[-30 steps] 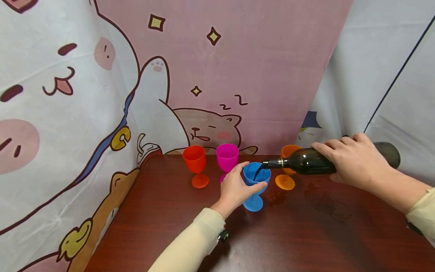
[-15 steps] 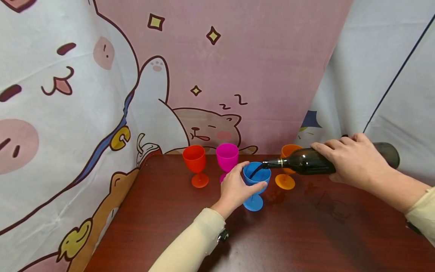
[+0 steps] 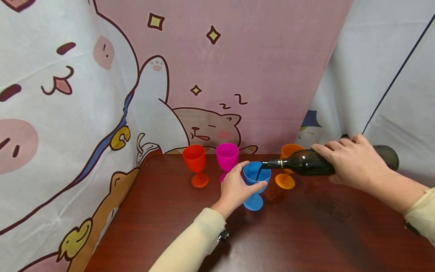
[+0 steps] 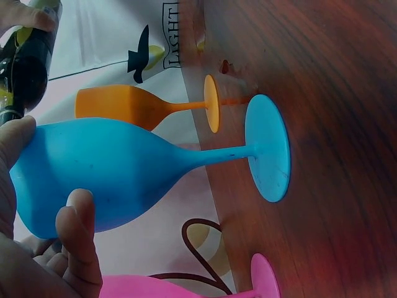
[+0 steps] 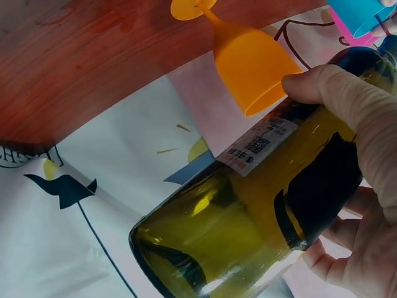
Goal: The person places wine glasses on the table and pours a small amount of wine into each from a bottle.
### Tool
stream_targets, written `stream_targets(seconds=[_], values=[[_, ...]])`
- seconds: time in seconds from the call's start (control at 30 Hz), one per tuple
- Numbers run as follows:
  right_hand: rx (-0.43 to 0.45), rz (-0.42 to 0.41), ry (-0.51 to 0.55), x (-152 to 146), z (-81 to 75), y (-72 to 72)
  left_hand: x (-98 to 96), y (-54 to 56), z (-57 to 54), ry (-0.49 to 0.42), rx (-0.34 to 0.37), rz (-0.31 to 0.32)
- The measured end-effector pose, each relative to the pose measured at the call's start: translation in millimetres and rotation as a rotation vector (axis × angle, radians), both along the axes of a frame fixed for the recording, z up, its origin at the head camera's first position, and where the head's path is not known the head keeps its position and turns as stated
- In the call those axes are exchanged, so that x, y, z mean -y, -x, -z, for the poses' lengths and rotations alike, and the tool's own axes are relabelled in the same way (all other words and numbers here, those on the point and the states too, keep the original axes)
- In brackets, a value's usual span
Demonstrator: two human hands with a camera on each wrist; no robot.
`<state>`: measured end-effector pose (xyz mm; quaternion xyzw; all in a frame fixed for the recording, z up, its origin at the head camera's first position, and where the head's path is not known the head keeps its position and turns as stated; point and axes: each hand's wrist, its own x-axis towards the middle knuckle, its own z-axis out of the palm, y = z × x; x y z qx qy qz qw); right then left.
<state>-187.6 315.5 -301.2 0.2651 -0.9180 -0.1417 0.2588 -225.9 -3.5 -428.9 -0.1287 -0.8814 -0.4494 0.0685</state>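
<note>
A blue goblet [image 3: 253, 202] stands upright on the table, and my left hand [image 3: 236, 186] grips its bowl between thumb and fingers. My right hand [image 3: 357, 160] holds a dark green wine bottle [image 3: 306, 161] almost level, its neck pointing left with the mouth at the goblet's rim. Dark liquid [image 3: 259, 173] runs from the mouth into the blue bowl. In the right wrist view, the bottle's glass body [image 5: 217, 230] carries a small white label [image 5: 257, 146], and my thumb and fingers wrap round it. From the left wrist view, the liquid level inside the goblet is hidden.
A red goblet [image 3: 195, 160] and a magenta goblet [image 3: 227, 154] stand behind to the left. An orange goblet [image 3: 285, 181] is partly covered by the bottle. Wet marks show on the brown table [image 3: 289, 234]. A printed cartoon cloth [image 3: 265, 68] hangs behind the table.
Both hands keep nearly the same place, with the bottle's rear end dipping very slightly. The stream of liquid goes on running, its shape shifting between the frames.
</note>
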Motion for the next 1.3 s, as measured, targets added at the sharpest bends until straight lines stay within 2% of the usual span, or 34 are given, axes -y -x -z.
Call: stream_targets(seconds=[0.23,0.53,0.7,0.83,1.03,1.2,1.3], values=[[0.051,0.03,0.018,2.8,9.2,-1.0,0.6,1.3,1.1,0.005,-0.005,-0.001],[0.217,0.146,0.154,20.7,36.8,-7.9,1.2,0.7,0.8,0.022,-0.004,0.0],[0.304,0.197,0.297,33.7,55.6,-12.4,0.3,-0.1,1.4,0.021,-0.004,0.011],[0.338,0.216,0.424,40.7,68.7,-12.1,1.5,-0.8,1.8,0.017,-0.003,0.005],[0.407,0.262,0.652,39.1,80.3,-14.6,1.5,-1.8,3.0,0.005,0.004,0.009],[0.412,0.233,0.896,34.7,89.3,-19.6,1.4,-2.6,2.5,0.003,0.0,-0.006],[0.392,0.244,0.983,30.1,94.9,-23.4,0.8,-2.7,2.6,0.005,-0.001,-0.013]])
